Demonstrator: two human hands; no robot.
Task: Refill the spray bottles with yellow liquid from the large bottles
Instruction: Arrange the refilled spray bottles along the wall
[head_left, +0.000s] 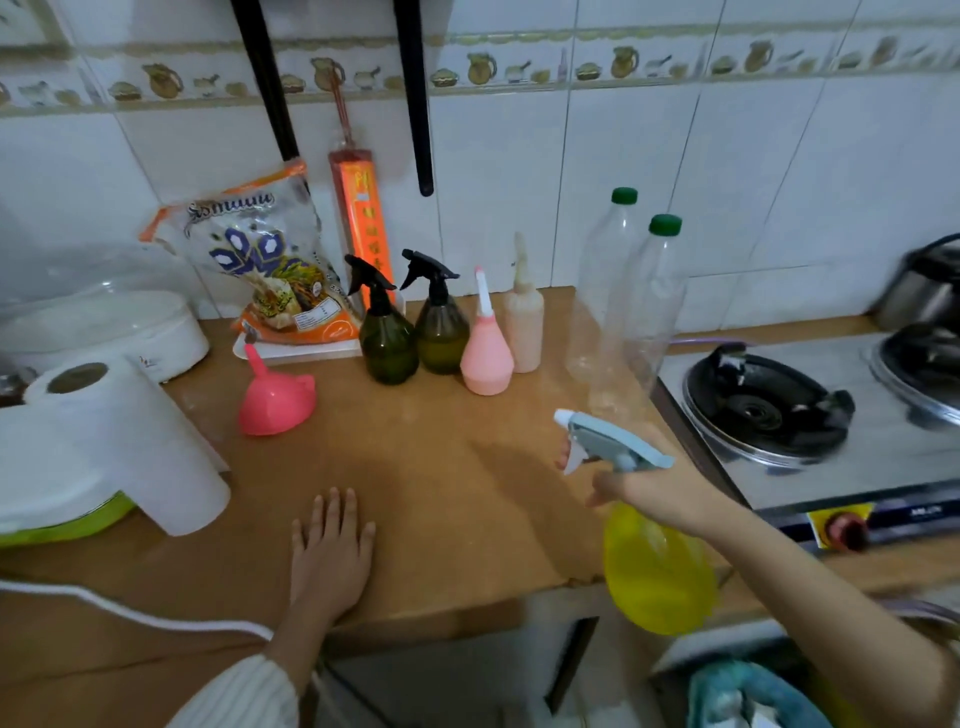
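A: What is the right hand (655, 492) doing?

B: Its fingers are curled round the neck of a round yellow plastic spray bottle (658, 569) with a pale blue trigger head (613, 442). The bottle is held in the air over the front edge of the wooden countertop (441, 483), near the steel gas stove (810, 415).

A: And the left hand (331, 551)?

B: It lies flat, palm down, on the countertop with its fingers straight and slightly spread, holding nothing.

A: Where are the other spray bottles?

B: Two dark green translucent ones with black trigger heads stand side by side towards the back wall, the left green spray bottle (387, 332) just beside the right green spray bottle (440, 319). Next to them stand a pink bulb-shaped squeeze bottle (487, 353) and a pale cream squeeze bottle (523, 322) with a long nozzle.

A: The large bottles?

B: Two tall clear plastic bottles with green caps stand at the right end of the countertop, the rear clear bottle (605, 280) partly behind the front clear bottle (641, 322). Both look nearly empty; I cannot tell what is left in them.

A: Anything else?

B: A pink plastic funnel (275, 395) rests wide end down, left of the green bottles. A white paper towel roll (130, 441) lies at the far left, and a printed snack bag (270, 270) leans on the tiled wall.
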